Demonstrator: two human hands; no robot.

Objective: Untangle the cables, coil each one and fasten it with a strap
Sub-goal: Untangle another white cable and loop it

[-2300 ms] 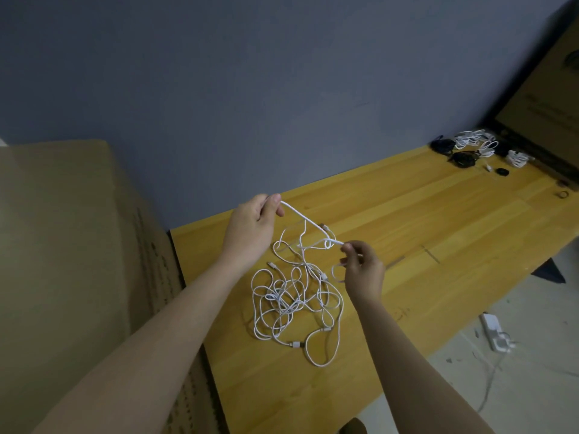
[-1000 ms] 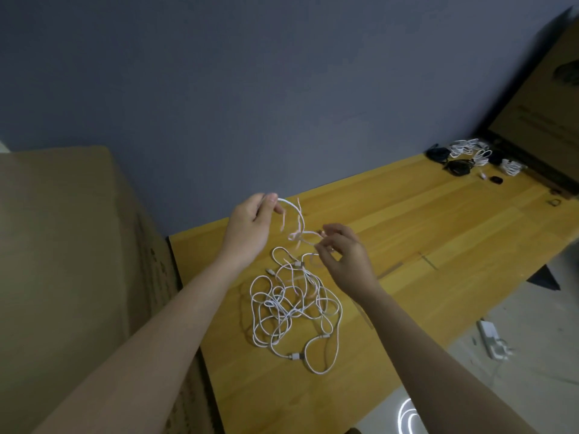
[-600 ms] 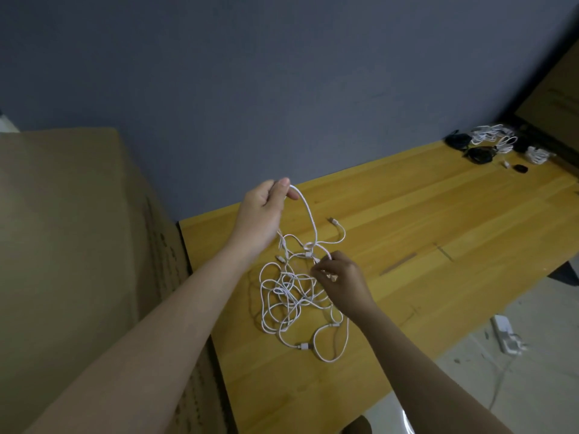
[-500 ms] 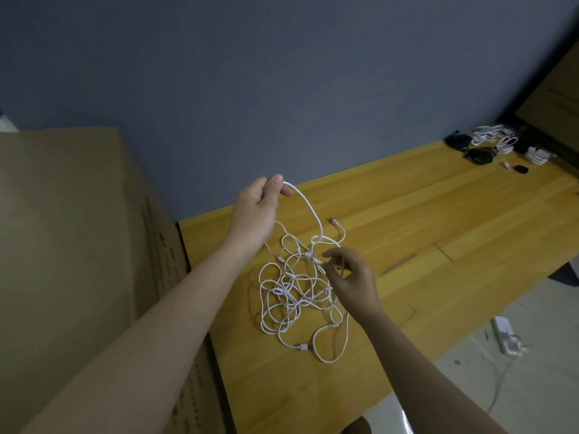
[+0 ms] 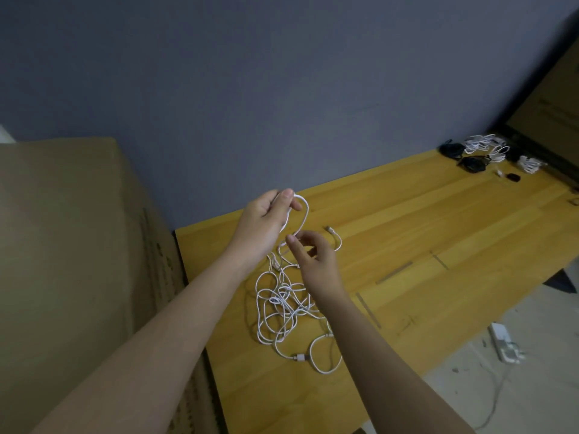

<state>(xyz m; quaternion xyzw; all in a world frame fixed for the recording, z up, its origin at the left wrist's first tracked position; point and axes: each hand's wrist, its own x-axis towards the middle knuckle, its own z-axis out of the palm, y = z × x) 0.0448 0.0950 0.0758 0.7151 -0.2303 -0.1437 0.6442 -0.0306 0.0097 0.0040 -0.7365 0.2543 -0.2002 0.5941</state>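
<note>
Hands (image 5: 263,227) now closer, pinching cable (image 5: 304,220) loop.

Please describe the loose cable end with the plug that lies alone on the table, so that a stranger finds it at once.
Start at the wooden table and find the white cable tangle near its left end. Just beyond the right hand, one strand curves out to a small plug. It alone lies flat and free, away from the heap.
</note>
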